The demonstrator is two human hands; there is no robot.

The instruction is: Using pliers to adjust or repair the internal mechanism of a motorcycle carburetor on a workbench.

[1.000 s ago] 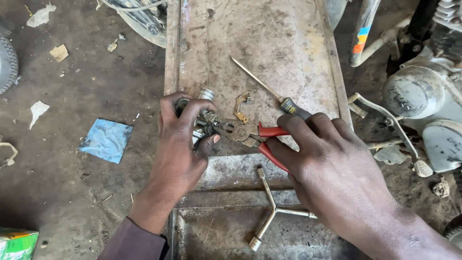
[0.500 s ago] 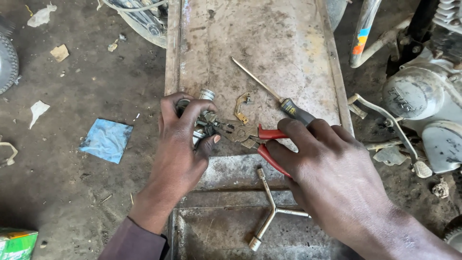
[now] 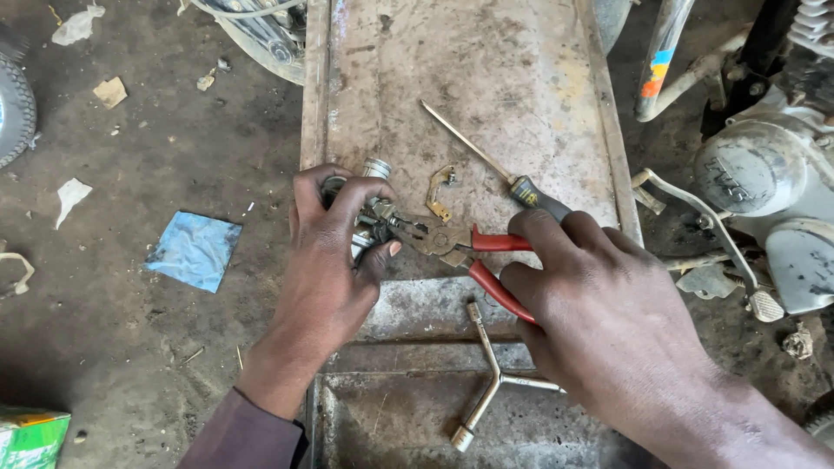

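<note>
Two hands, left hand (image 3: 326, 260) gripping carburetor (image 3: 369, 213), right hand (image 3: 599, 304) pliers (image 3: 469, 252)

I'm looking at a rough motorcycle repair workshop: dirt floor (image 3: 156, 347) littered with scraps at left, a worn metal bench (image 3: 486, 78) in the centre with a screwdriver (image 3: 495, 169) and Y-wrench (image 3: 491, 382) (both grimy), an engine (image 3: 773, 182) at right.

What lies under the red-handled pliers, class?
Under the red-handled pliers is the worn metal bench top. The right hand covers the handle ends; the left hand hides much of the small metal part at the nose.
</note>
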